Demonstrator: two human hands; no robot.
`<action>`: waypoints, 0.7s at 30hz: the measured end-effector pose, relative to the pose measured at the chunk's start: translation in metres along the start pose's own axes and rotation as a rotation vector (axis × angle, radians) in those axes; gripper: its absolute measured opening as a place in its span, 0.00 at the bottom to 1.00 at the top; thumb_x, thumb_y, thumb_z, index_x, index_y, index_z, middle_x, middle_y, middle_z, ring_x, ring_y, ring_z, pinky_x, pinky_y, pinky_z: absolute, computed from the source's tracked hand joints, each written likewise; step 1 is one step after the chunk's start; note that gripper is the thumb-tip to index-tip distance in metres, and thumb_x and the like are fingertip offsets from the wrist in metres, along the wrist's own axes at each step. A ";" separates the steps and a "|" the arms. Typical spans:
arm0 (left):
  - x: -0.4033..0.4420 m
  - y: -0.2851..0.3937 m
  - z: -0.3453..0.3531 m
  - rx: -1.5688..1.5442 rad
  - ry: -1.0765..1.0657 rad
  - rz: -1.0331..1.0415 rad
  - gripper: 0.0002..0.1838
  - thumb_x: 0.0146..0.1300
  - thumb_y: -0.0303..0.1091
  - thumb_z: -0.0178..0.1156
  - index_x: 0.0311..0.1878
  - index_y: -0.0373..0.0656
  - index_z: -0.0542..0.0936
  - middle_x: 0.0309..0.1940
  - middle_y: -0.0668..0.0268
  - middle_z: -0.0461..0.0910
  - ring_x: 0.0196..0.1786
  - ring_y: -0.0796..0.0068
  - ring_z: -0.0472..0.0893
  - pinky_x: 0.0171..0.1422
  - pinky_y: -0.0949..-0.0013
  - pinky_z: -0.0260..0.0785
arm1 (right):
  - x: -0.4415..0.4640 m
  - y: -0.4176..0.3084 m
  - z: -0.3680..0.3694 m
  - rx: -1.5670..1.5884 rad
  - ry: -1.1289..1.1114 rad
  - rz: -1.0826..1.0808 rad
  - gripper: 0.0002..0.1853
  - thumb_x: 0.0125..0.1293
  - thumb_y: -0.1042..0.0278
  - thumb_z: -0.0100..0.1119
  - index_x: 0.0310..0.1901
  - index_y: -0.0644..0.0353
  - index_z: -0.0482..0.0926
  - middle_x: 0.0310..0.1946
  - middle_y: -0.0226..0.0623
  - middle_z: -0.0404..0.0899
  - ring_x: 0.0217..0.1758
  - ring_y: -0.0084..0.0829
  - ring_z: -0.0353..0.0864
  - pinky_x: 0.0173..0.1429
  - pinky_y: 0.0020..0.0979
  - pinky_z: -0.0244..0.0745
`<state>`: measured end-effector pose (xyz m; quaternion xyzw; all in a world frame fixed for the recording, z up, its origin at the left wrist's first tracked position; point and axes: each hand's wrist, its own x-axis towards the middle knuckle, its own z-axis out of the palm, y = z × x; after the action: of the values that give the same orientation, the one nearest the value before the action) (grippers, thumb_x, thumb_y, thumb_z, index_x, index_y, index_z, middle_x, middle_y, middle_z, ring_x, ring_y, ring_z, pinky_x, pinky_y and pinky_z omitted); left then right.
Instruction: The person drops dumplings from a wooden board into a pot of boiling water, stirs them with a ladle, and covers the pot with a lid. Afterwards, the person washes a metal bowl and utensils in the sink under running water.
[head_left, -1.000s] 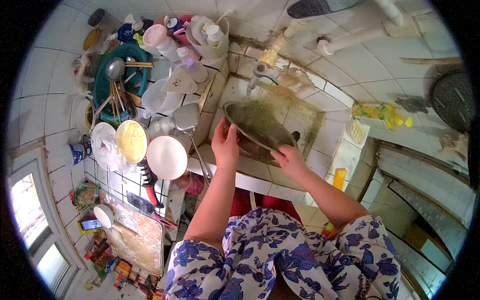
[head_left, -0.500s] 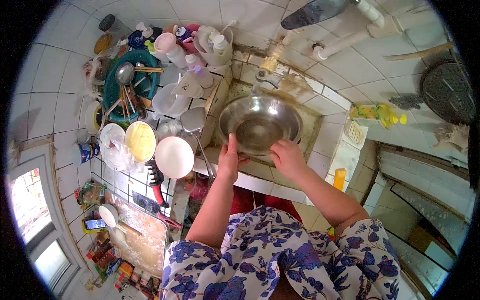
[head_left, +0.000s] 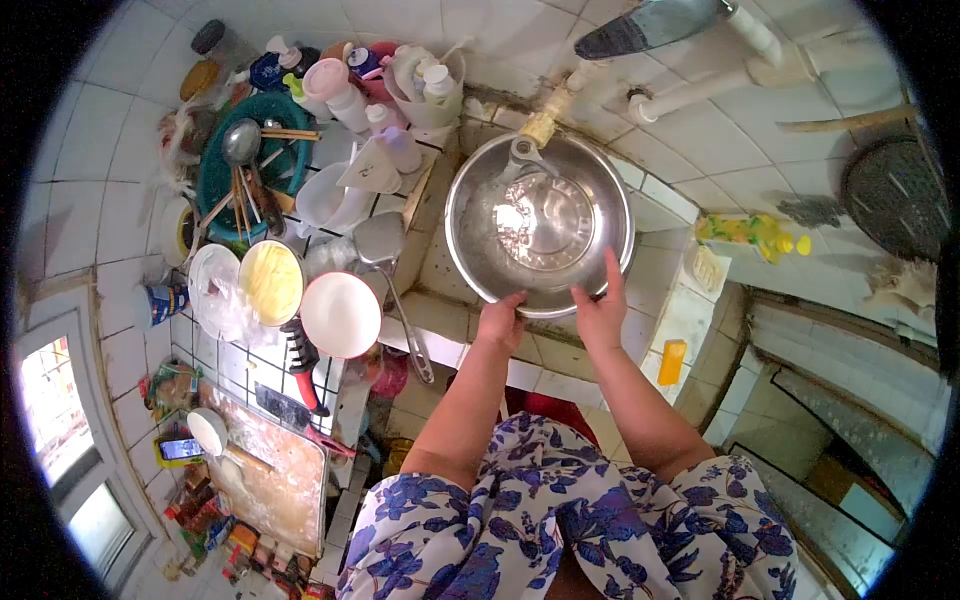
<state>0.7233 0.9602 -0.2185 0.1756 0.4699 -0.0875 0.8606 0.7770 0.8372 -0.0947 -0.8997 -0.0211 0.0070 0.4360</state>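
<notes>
A shiny round metal basin (head_left: 480, 235) is held over the tiled sink (head_left: 432, 290), its inside facing me. My left hand (head_left: 502, 324) grips the near rim on the left, the thumb lying over the edge and the fingers mostly hidden beneath. On the near right side, my right hand (head_left: 602, 315) holds the rim too, its thumb at the edge and its fingers along the outside. The tap (head_left: 526, 152) reaches over the basin's far edge. Whether water is running I cannot tell.
Left of the sink are a spatula (head_left: 380, 240), a white bowl with a red rim (head_left: 341, 315), a bowl of yellow food (head_left: 271, 284) and a teal basin with utensils (head_left: 212, 165). Bottles crowd the back. An orange block (head_left: 672, 362) lies on the right ledge.
The basin has risen and tipped, so more of its inside faces me. Both hands have shifted to the right along its near rim.
</notes>
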 end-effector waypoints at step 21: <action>0.016 0.055 -0.018 0.447 -0.115 -0.120 0.14 0.60 0.31 0.61 0.48 0.36 0.74 0.34 0.62 0.78 0.28 0.73 0.76 0.25 0.70 0.65 | 0.058 0.063 -0.089 0.100 -0.122 0.144 0.31 0.55 0.90 0.50 0.63 0.60 0.67 0.53 0.38 0.75 0.40 0.23 0.77 0.44 0.25 0.75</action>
<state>0.7354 1.0182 -0.2282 0.3285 0.3985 -0.2502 0.8190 0.8393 0.7315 -0.0885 -0.8740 0.0175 0.0939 0.4764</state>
